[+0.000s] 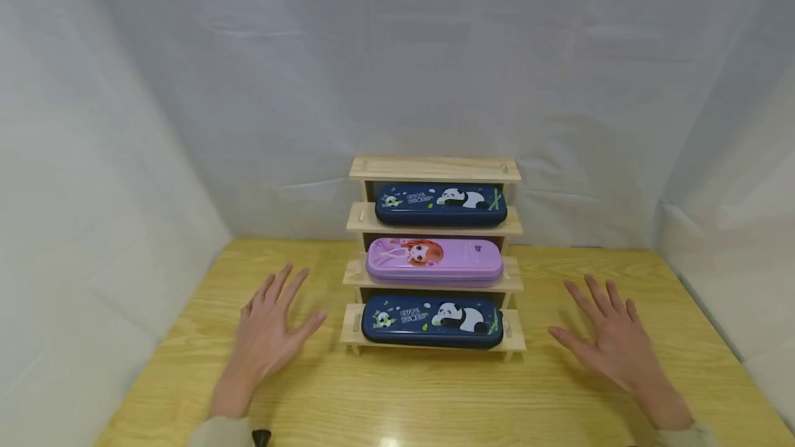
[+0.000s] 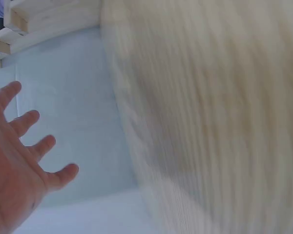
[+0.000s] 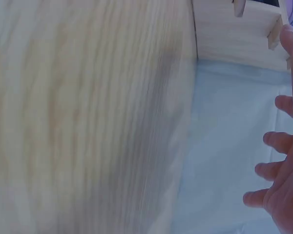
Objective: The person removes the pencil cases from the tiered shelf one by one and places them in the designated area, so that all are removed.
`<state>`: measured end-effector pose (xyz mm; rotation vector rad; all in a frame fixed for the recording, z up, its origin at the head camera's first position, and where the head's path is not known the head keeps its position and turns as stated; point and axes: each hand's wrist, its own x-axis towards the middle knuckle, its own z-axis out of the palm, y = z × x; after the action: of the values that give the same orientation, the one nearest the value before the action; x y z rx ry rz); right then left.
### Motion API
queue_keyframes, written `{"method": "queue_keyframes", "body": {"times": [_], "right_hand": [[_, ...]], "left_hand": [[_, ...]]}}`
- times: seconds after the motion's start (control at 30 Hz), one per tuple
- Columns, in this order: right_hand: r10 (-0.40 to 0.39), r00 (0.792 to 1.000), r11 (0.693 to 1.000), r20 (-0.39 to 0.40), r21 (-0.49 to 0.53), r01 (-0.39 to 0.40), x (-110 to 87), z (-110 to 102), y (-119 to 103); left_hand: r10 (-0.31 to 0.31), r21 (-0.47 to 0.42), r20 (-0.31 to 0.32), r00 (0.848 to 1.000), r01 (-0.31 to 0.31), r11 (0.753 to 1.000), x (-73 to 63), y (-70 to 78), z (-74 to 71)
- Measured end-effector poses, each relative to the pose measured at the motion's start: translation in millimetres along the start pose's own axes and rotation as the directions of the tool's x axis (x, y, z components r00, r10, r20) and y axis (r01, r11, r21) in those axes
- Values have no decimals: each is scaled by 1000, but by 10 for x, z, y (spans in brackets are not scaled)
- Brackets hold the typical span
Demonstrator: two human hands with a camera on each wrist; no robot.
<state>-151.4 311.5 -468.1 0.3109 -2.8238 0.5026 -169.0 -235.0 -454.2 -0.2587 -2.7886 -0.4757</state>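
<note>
**Two hands spread either side of a rack of three cases**

A stepped wooden rack (image 1: 435,169) stands near the middle of the surface (image 1: 428,399); its shelves climb away from the viewer, and three long, rounded cases lie crosswise on it, one above another. On the lowest shelf is the lower case (image 1: 428,323), dark blue, with cartoon pandas and the words "Cute Panda"; on the next shelf up is the purple case (image 1: 459,261), with a red-haired cartoon figure towards its left end; above that is the upper case (image 1: 441,205), dark blue with the same panda design, set beneath the topmost board.

The left hand (image 1: 267,336) is to the left of the rack, its fingers straight and fanned, the thumb pointing towards the lower case; the right hand (image 1: 615,347) mirrors it on the right, fingers spread and thumb turned inward; both are bare, hold nothing and are apart from the rack and the cases. The wrist views show the fingers stretched out, with the wooden ends of the rack just in sight.

The surface is pale, yellowish wood grain; light sheeting (image 1: 435,74) hangs behind it and along both sides; pale sleeves (image 1: 220,433) show at the bottom edge.
</note>
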Motion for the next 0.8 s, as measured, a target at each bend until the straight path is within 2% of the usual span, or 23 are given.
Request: {"method": "queue_keyframes", "body": {"times": [0.13,0.23,0.37,0.53,0.67,0.8], "right_hand": [[-67,995,996,-67,60,71,58,72,-88],[-107,989,988,-106,98,118,89,111,-154],[-138,980,976,-143,149,160,105,135,-265],[-173,967,961,-186,184,207,118,159,-416],[-216,955,946,-203,200,256,132,185,-512],[-230,953,938,-197,215,271,138,208,-577]], "left_hand": [[26,-176,-33,999,-32,984,87,76,42],[36,-291,-67,997,-54,955,166,118,85],[32,-398,-88,996,-64,915,279,166,131],[30,-538,-82,996,-70,840,403,227,188],[28,-630,-54,998,-56,775,480,268,244],[35,-706,-11,999,-33,708,554,302,296]]}}
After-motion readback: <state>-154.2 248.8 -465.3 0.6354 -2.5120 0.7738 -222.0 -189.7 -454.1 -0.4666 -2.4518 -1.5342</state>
